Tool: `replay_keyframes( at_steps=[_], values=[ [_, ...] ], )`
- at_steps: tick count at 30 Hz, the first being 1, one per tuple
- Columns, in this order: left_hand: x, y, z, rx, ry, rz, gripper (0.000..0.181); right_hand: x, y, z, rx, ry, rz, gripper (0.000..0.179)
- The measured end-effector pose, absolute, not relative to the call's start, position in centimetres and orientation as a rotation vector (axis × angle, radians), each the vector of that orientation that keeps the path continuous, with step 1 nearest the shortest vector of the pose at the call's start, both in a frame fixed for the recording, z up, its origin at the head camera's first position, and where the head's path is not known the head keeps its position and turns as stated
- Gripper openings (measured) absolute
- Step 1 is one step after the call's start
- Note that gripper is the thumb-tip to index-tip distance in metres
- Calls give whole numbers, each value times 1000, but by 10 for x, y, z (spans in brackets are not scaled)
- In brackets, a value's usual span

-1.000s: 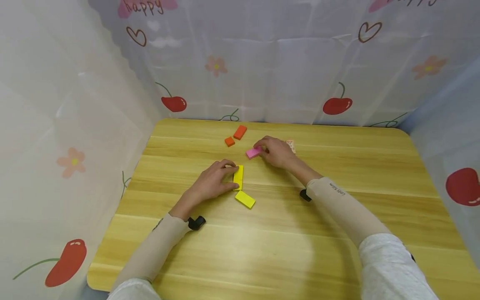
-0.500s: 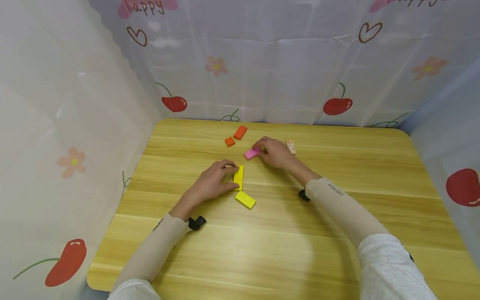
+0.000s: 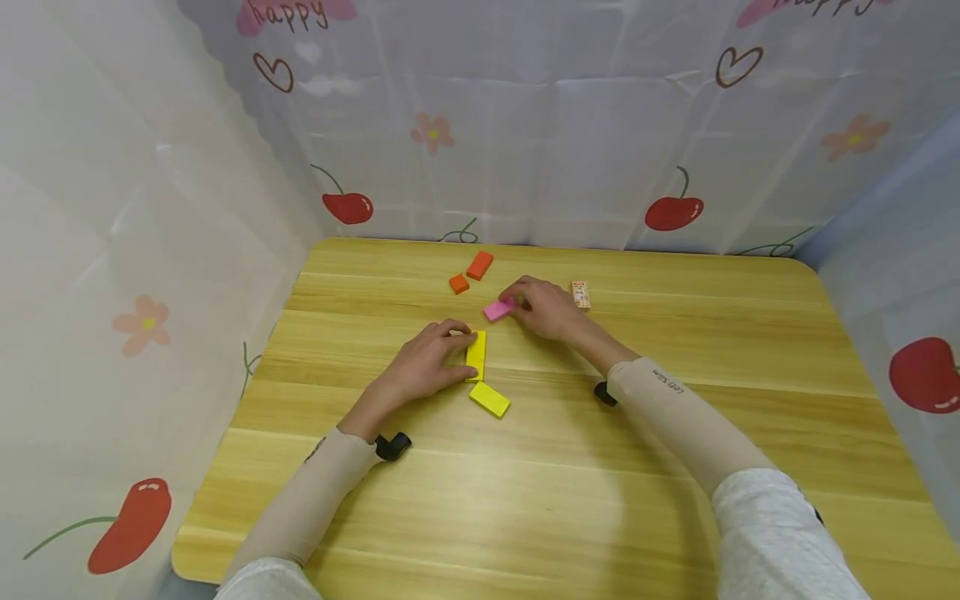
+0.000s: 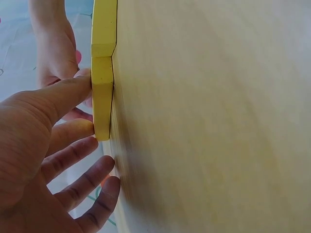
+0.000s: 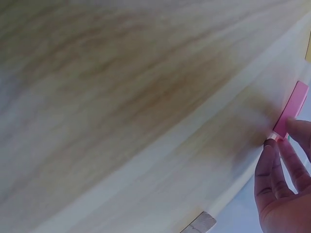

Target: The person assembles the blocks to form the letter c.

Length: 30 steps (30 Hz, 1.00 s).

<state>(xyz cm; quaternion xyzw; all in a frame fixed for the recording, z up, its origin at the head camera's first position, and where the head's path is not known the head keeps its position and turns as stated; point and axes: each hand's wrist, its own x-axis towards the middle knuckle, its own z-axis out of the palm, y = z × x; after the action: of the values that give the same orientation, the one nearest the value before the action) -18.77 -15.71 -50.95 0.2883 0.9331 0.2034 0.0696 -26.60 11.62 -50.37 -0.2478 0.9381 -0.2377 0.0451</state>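
My left hand (image 3: 429, 362) pinches a long yellow block (image 3: 477, 354) by its ends, thumb near and fingers far, as it lies flat on the table. A second yellow block (image 3: 490, 400) lies slanted, its corner close to the near end of the first; in the left wrist view the two meet end to end. Farther back, my right hand (image 3: 546, 308) grips the right end of a pink block (image 3: 497, 311) between thumb and fingers. The pink block (image 5: 293, 108) also shows in the right wrist view, low over the table.
Behind the hands lie an orange rectangular block (image 3: 480, 266) and a small orange block (image 3: 459, 284). A pale block with printed marks (image 3: 581, 294) lies right of my right hand. The wooden table (image 3: 525, 517) ends at a patterned curtain (image 3: 555, 167).
My right hand has moved the pink block a little left and toward me, nearer the long yellow block. My left hand and the yellow blocks have stayed put.
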Motion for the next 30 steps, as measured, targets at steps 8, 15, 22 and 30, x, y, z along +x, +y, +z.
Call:
replay_keyframes(
  at_steps=[8, 15, 22, 30],
  values=[
    [-187, -158, -510, 868, 2805, 630, 63, -265, 115, -504, -756, 2860, -712, 28],
    [-187, -157, -510, 867, 2812, 635, 62, -263, 112, -503, -755, 2852, -705, 28],
    [-188, -158, -511, 867, 2811, 635, 63, -263, 110, -503, -776, 2851, -692, 28],
    [-188, -158, -511, 869, 2816, 627, 63, -261, 107, -502, -793, 2851, -692, 29]
  ],
)
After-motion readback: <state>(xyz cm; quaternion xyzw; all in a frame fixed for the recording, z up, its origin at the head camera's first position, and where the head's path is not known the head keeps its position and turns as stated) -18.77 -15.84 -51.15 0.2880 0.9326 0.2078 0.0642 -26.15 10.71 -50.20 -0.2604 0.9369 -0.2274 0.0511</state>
